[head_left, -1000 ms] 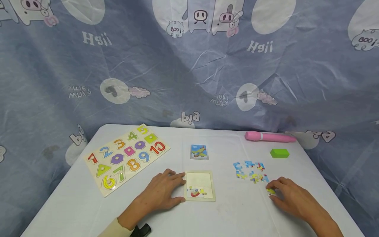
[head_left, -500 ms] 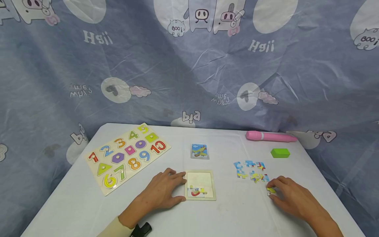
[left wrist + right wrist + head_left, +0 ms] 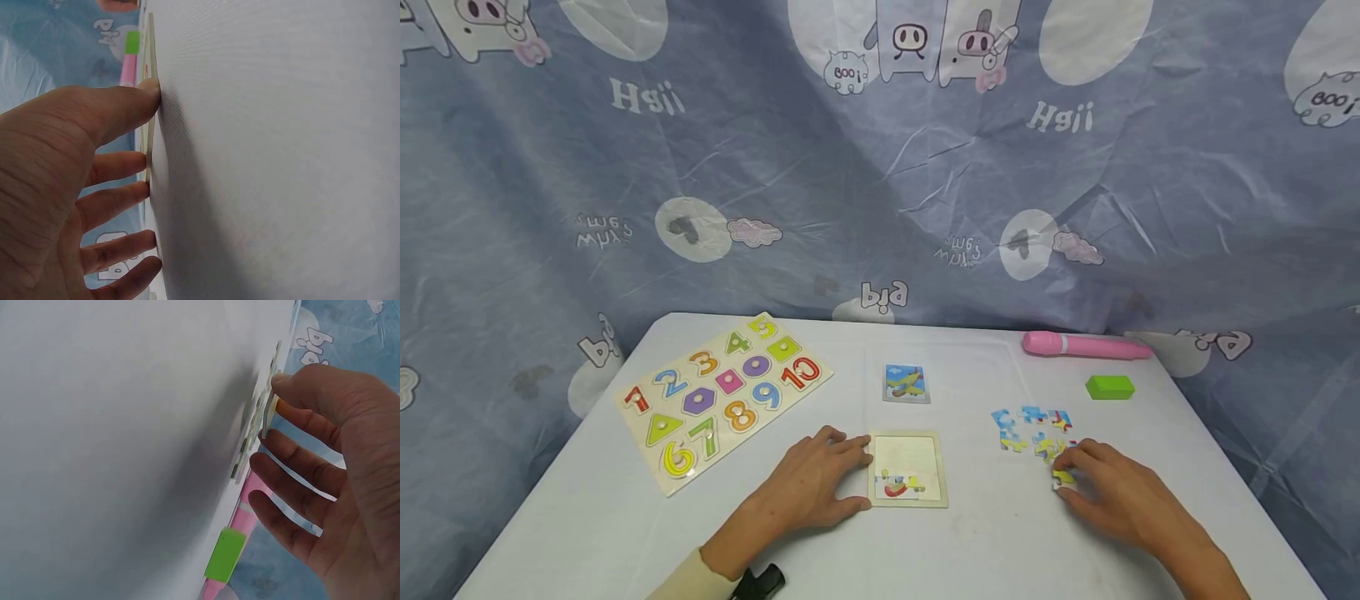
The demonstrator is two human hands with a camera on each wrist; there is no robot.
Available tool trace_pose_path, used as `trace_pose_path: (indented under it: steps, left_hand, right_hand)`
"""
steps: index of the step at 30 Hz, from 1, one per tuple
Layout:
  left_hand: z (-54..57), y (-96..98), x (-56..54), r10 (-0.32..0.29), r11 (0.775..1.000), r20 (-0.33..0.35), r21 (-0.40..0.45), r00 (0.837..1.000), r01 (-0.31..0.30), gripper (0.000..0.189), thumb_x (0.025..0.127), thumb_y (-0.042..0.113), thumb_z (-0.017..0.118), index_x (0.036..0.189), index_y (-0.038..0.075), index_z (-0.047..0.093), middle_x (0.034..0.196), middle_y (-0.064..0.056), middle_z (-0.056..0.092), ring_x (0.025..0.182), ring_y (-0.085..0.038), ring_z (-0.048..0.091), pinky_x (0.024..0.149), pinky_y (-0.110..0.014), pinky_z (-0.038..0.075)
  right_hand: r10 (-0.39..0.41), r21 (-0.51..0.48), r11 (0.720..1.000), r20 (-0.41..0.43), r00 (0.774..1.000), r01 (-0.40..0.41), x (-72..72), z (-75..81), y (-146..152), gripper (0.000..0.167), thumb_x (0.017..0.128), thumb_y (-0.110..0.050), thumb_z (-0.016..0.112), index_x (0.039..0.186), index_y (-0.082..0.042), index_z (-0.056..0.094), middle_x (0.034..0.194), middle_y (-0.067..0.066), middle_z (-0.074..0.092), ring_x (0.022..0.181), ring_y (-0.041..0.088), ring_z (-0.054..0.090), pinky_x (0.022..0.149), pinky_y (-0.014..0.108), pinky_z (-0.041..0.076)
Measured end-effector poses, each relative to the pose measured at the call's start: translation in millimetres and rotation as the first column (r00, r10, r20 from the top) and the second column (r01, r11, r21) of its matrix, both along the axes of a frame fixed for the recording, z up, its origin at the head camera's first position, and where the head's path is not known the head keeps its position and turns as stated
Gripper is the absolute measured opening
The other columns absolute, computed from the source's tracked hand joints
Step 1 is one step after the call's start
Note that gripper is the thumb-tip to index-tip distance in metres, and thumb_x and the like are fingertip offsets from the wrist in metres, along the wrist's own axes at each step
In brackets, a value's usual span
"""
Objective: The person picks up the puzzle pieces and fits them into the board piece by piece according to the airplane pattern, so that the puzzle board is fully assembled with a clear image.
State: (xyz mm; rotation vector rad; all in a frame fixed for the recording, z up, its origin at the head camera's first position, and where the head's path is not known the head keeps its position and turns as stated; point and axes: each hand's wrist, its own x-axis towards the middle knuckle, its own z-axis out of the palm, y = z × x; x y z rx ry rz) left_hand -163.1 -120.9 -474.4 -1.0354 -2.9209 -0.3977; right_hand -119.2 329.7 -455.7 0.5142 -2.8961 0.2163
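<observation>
My left hand (image 3: 816, 483) rests on the table with its thumb and fingertips touching the left edge of a square wooden puzzle frame (image 3: 942, 471). In the left wrist view, the fingers are spread along that edge. Joined jigsaw pieces (image 3: 897, 487) with a red and yellow picture lie in the frame's lower left. My right hand (image 3: 1112, 492) pinches a yellow and white jigsaw piece (image 3: 1063, 479) between thumb and fingers. In the right wrist view the held piece (image 3: 269, 412) is tilted, seen edge-on, above the table. Several loose blue and yellow pieces (image 3: 1011, 433) lie just beyond it.
A small airplane picture card (image 3: 906, 383) lies behind the frame. At left is a number-and-shape board (image 3: 715, 400). A green block (image 3: 1109, 387) and a pink cylinder (image 3: 1086, 345) are at the back right. Behind the table hangs a grey-blue printed curtain (image 3: 820, 167).
My right hand has moved left with the pinched jigsaw piece, closer to the loose pieces, partly covering one of them. The left hand and the frame stay in place.
</observation>
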Motion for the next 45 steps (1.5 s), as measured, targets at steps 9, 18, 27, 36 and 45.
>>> trace_pose_path:
  steps: [9,18,27,36,45]
  left_hand:
    - [-0.1,0.5,0.1,0.003,1.000,0.014,-0.005,1.000,-0.003,0.057,0.091,0.056,0.082,0.138,0.025,0.073,0.157,0.005,0.060,0.132,-0.022,0.057,0.101,-0.051,0.054]
    - [-0.4,0.4,-0.4,-0.004,1.000,-0.003,0.005,1.000,0.004,0.057,0.091,0.055,0.082,0.138,0.024,0.072,0.156,0.004,0.061,0.133,-0.023,0.058,0.101,-0.050,0.055]
    - [-0.5,0.6,-1.5,-0.013,1.000,-0.001,0.006,1.000,0.013,0.058,0.091,0.054,0.083,0.139,0.023,0.072,0.154,0.003,0.062,0.134,-0.024,0.058,0.103,-0.050,0.054]
    - [-0.8,-0.3,-1.3,-0.009,1.000,0.000,0.011,1.000,0.009,0.059,0.091,0.054,0.083,0.140,0.023,0.071,0.154,0.003,0.062,0.134,-0.024,0.057,0.104,-0.050,0.053]
    - [-0.4,-1.1,-2.0,-0.006,1.000,-0.006,0.006,1.000,0.006,0.060,0.091,0.055,0.082,0.140,0.023,0.071,0.155,0.004,0.061,0.135,-0.024,0.057,0.103,-0.049,0.054]
  right_hand:
    - [0.037,0.006,0.999,0.000,0.999,-0.037,-4.1,2.2,-20.5,0.029,0.083,-0.028,0.093,0.105,-0.035,0.074,0.109,-0.014,0.066,0.097,0.014,0.070,0.081,0.043,0.059]
    - [0.087,0.012,0.996,-0.024,0.996,-0.087,-8.9,7.0,-41.6,0.029,0.084,-0.030,0.092,0.106,-0.037,0.074,0.108,-0.018,0.065,0.095,0.009,0.069,0.081,0.041,0.059]
    - [0.115,0.003,0.993,-0.016,0.993,-0.115,-13.0,11.4,-62.2,0.027,0.085,-0.029,0.092,0.106,-0.035,0.076,0.109,-0.018,0.066,0.098,0.010,0.070,0.080,0.042,0.059]
    - [0.182,-0.014,0.983,-0.048,0.982,-0.183,-17.6,14.1,-81.5,0.027,0.086,-0.028,0.091,0.107,-0.031,0.076,0.108,-0.016,0.067,0.099,0.009,0.070,0.083,0.038,0.060]
    - [0.204,-0.013,0.979,-0.030,0.978,-0.205,-23.2,15.0,-99.8,0.025,0.088,-0.030,0.089,0.109,-0.029,0.076,0.109,-0.015,0.067,0.095,0.009,0.068,0.081,0.037,0.059]
